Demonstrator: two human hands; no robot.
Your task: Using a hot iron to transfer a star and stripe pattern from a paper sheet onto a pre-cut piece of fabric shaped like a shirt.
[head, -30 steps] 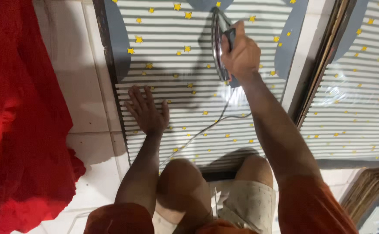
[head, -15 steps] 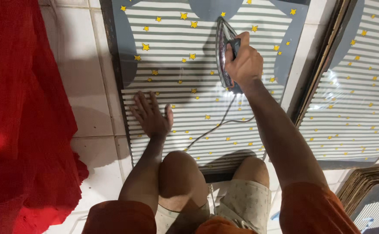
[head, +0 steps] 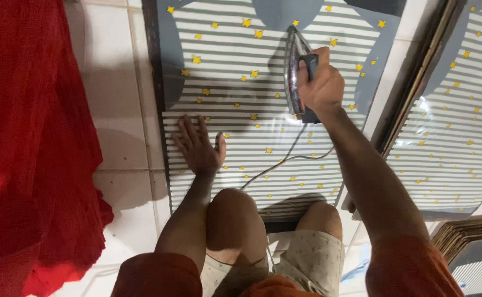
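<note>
While the right hand point(head: 320, 85) is wrapped tight around the dark handle of a clothes iron point(head: 296, 74), the iron stands tilted on its edge, its shiny soleplate turned toward the left, over the upper middle of a striped sheet point(head: 241, 71) spread on the floor. That sheet is grey and white in bands, scattered with small yellow stars and bordered by broad grey curved shapes. A thin cord point(head: 285, 159) runs from the iron's back end down across the stripes toward the person's knees point(head: 235, 214) (where it ends cannot be made out). The left hand point(head: 199, 146) lies flat on the sheet near its left edge, fingers spread, palm down, holding nothing; it is well apart from the iron. Both forearms reach out from orange-red sleeves, and pale patterned shorts point(head: 307, 258) show at the bottom of the view.

Left of the sheet is white tiled floor point(head: 120, 110), and beyond that a heap of bright red cloth point(head: 31, 143) fills the left side. To the right, past a dark frame edge, lies a second striped, starred sheet point(head: 450, 143) under a glossy clear cover.
</note>
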